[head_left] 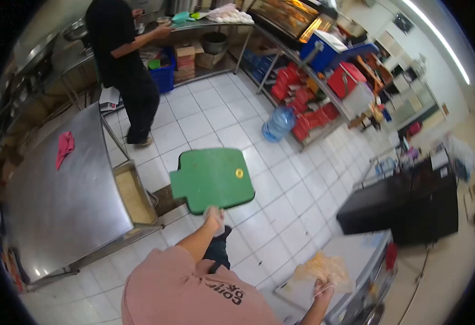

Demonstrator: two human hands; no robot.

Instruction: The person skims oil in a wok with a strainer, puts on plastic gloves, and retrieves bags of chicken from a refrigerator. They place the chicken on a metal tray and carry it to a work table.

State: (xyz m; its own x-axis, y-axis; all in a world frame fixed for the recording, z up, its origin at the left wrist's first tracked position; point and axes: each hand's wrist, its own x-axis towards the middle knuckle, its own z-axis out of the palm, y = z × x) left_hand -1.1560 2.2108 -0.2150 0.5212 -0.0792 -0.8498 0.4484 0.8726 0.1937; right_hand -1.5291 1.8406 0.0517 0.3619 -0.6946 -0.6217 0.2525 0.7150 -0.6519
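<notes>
My left hand [214, 219], in a clear plastic glove, is closed at the near edge of a green plastic lid [213, 179]. The lid is flat, with a round yellow sticker and a tab at its left side; dark edging shows beneath it. On the right, my right hand [321, 291] grips a clear plastic bag [324, 271] with pale yellow pieces in it. That bag is over a white-topped surface [297, 292].
A steel table [64, 200] with a pink cloth [64, 149] is at left. A person in black [123, 65] stands by the back counter. A blue water jug [278, 124] sits on the tiled floor beside a shelf rack. Black cabinets [405, 197] are at right.
</notes>
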